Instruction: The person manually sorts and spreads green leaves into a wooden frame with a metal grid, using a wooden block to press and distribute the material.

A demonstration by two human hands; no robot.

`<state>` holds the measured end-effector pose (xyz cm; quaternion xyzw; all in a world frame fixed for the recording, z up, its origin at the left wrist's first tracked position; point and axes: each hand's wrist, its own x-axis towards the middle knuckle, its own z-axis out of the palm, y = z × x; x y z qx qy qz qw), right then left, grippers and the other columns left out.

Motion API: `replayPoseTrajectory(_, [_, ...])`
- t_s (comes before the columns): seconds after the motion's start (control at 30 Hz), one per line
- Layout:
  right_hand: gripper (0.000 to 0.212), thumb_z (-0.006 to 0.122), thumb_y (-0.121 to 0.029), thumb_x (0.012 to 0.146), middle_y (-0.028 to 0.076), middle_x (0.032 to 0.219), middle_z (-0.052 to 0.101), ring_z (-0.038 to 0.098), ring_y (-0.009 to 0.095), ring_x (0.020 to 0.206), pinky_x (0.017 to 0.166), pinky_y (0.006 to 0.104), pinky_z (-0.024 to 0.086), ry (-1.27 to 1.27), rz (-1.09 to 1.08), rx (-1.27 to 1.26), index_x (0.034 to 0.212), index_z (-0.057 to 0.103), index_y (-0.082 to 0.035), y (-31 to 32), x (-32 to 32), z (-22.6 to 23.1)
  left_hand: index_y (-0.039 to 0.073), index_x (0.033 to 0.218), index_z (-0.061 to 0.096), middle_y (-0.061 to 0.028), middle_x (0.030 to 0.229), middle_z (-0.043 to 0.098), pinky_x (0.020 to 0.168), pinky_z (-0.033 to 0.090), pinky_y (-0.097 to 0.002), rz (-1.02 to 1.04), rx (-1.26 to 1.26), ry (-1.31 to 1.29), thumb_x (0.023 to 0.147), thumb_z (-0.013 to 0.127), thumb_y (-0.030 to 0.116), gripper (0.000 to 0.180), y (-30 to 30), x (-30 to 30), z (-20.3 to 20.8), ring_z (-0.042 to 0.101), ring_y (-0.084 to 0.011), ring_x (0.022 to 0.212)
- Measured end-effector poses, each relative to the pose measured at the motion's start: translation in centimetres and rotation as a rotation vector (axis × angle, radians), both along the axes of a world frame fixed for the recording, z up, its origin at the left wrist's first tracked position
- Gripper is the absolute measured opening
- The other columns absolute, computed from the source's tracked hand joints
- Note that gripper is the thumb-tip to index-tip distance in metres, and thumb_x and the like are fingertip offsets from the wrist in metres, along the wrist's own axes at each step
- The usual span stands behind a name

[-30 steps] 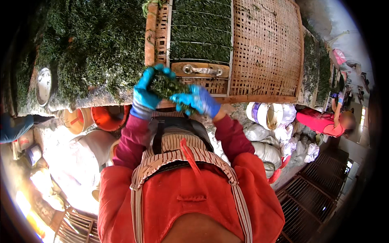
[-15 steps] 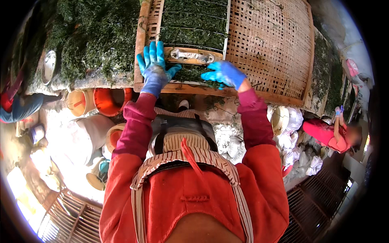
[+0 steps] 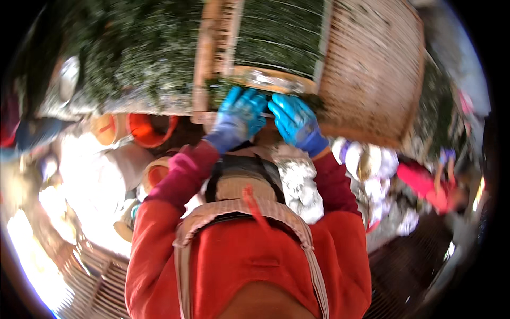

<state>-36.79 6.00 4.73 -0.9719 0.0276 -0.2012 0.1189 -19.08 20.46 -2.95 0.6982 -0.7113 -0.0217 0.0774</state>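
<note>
Left hand (image 3: 240,116): it wears a blue glove, it is raised in front of the chest, the fingers are bent and point up and a little to the right.
Right hand (image 3: 294,121): it wears a lighter blue glove, the fingers are curled and point up and to the left, the back of the hand faces the camera.
Hands together: they are just beside each other, the fingertips nearly meet; the picture is blurred, so I cannot tell if they touch or grip.
Forearms: both come up from the lower part, in dark red sleeves, and converge toward the hands.
Elbows: bent, held out to the sides.
</note>
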Motion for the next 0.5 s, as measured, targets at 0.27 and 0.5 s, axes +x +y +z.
replayPoseTrajectory(0.27, [0.037, 0.062, -0.028, 0.099, 0.012, 0.131, 0.066, 0.063, 0.032, 0.117, 0.099, 0.0454, 0.050, 0.223, -0.184, -0.055, 0.129, 0.067, -0.007, 0.4, -0.1, -6.4, 0.014, 0.124, 0.068, -0.0076, 0.124, 0.067, 0.108, 0.044, -0.0397, 0.127, -0.560, 1.407, 0.083, 0.076, 0.021, 0.042, 1.8, 6.4, 2.8, 0.059, -0.0251, 0.119])
replayPoseTrajectory(0.5, [0.039, 0.059, -0.030, 0.099, 0.012, 0.129, 0.066, 0.063, 0.032, 0.117, 0.100, 0.0468, 0.049, 0.282, -0.206, -0.064, 0.130, 0.066, -0.006, 0.4, -0.4, -6.5, 0.010, 0.150, 0.045, -0.0168, 0.142, 0.048, 0.104, 0.046, -0.0366, 1.134, -0.797, 0.605, 0.088, 0.081, 0.024, 0.073, 9.7, 28.1, -4.9, 0.046, -0.0299, 0.131])
